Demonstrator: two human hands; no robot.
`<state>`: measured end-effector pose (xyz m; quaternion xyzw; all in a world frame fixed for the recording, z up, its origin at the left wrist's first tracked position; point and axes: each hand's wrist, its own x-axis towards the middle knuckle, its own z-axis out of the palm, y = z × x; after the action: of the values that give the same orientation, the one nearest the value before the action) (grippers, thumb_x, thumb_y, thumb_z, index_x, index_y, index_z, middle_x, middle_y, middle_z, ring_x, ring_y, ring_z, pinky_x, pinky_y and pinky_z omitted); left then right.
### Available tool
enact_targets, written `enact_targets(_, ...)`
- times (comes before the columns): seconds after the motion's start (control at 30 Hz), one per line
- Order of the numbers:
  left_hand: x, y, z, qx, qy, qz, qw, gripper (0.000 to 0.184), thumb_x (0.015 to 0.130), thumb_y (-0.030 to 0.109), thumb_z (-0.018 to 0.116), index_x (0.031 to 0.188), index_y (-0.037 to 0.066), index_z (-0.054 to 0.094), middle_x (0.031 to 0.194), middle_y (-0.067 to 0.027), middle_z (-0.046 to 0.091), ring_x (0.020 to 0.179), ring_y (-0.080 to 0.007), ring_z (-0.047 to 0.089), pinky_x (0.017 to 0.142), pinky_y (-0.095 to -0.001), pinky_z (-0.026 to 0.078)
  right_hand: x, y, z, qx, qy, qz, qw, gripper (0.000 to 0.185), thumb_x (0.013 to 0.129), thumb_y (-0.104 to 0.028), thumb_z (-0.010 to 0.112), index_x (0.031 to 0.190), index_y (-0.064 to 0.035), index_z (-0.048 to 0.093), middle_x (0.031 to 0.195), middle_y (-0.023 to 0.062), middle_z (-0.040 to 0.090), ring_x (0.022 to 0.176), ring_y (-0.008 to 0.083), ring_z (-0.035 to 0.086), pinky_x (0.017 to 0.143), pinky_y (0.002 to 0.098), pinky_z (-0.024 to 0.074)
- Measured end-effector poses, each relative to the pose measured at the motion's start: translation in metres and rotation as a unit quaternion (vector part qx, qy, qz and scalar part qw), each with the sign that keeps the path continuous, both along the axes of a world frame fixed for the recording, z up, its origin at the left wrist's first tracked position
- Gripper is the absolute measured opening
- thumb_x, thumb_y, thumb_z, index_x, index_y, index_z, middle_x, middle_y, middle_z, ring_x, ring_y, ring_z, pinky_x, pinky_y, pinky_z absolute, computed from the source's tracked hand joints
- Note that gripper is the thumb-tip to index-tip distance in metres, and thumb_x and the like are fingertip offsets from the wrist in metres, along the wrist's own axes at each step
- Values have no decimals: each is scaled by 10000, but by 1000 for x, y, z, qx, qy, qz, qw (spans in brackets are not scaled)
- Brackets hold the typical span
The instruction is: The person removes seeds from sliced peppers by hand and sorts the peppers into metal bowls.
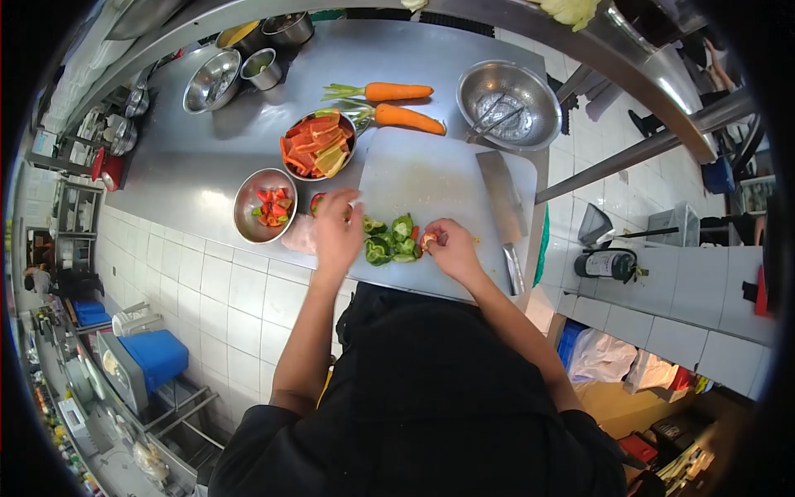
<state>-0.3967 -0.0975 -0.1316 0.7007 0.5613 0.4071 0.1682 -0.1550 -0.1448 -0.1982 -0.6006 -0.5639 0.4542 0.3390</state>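
My left hand (pixel 338 225) is raised at the left edge of the white cutting board (pixel 422 174), its fingers smeared by motion. A red piece of pepper (pixel 316 202) shows just beside it. My right hand (pixel 450 247) pinches a small red piece of pepper (pixel 428 240) over the board. Between the hands lie green pepper pieces (pixel 392 242). A steel bowl (pixel 240 217) left of my left hand holds small red and green pieces. Behind it, another bowl (pixel 288 171) is heaped with red and yellow pepper strips (pixel 313 142). A cleaver (pixel 501 199) lies along the board's right side.
Two carrots (pixel 399 91) (pixel 410 118) lie behind the board. At the back right stands a colander (pixel 538 83) with tongs (pixel 501 120) in it. More steel bowls (pixel 212 81) stand at the back left. A metal rail (pixel 646 153) crosses on the right.
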Motion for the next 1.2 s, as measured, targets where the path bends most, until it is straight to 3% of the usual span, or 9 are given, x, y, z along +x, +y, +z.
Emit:
enact_targets(0.13, 79, -12, 2, -363, -260, -159, 881, 283, 966, 105, 642, 1226, -6, 659, 1085, -85, 703, 888, -130, 661, 755, -291, 551, 29, -11, 44, -108, 151, -90, 978, 250, 884, 19, 671, 1129, -6, 628, 968, 84, 660, 855, 162, 659, 744, 291, 546)
enact_targets(0.3, 160, 4, 5, -481, -286, -325, 762, 234, 956, 55, 648, 1177, -18, 666, 1037, -87, 718, 899, -128, 669, 771, -270, 545, 86, -33, 62, 97, 195, -166, 962, 393, 857, 108, 666, 1213, -14, 554, 1048, 71, 621, 920, 127, 617, 822, 273, 537)
enact_targets(0.57, 293, -19, 2, -378, -231, -305, 843, 133, 864, 29, 769, 852, 20, 637, 902, -45, 689, 795, -90, 639, 718, -239, 520, 155, -90, 66, 157, 198, -354, 900, 678, 814, 115, 611, 1457, -28, 452, 1009, 34, 608, 984, 153, 637, 901, 273, 514)
enact_targets(0.7, 337, -32, -2, -338, -267, -311, 847, 129, 860, 29, 775, 832, 20, 650, 836, -4, 663, 736, -65, 604, 657, -225, 493, 187, -109, 84, 159, 27, -466, 870, 808, 782, 146, 562, 1542, -45, 364, 1091, 73, 631, 1128, 201, 619, 965, 298, 484)
enact_targets(0.83, 362, -37, -8, -312, -210, -322, 869, 155, 862, 70, 788, 835, 3, 651, 836, -25, 672, 737, -61, 605, 653, -229, 493, 216, -102, 62, 96, 147, -382, 907, 852, 760, 153, 560, 1551, -45, 312, 1390, 187, 537, 1271, 234, 546, 1032, 354, 444)
enact_targets(0.93, 373, -38, -12, -298, -193, -305, 884, 170, 864, 97, 794, 835, 6, 652, 787, -25, 673, 700, -61, 602, 619, -235, 488, 221, -90, 65, 210, 11, -402, 891, 734, 787, 151, 583, 1478, -27, 410, 990, 91, 636, 947, 143, 638, 904, 281, 501)
enact_targets(1.03, 377, -28, -16, -273, -214, -264, 900, 172, 856, 107, 800, 834, 14, 657, 745, -19, 671, 658, -73, 597, 586, -253, 486, 236, -86, 55, 200, -15, -370, 907, 788, 783, 165, 565, 1517, -38, 364, 1045, 108, 637, 1011, 182, 644, 946, 300, 493)
enact_targets(1.13, 376, -17, -10, -289, -179, -275, 899, 160, 867, 105, 776, 829, 8, 655, 745, -46, 683, 654, -103, 608, 608, -264, 490, 242, -79, 62, 117, 164, -311, 929, 891, 779, 127, 535, 1594, -125, 277, 1451, 188, 521, 1262, 242, 567, 1010, 359, 470)
enact_targets(1.2, 372, -15, 1, -353, -233, -289, 859, 142, 876, 91, 768, 887, 4, 656, 830, -58, 693, 733, -111, 628, 671, -266, 511, 238, -70, 72, 123, 113, -332, 928, 839, 798, 128, 541, 1575, -85, 307, 1394, 177, 567, 1194, 210, 599, 961, 318, 493)
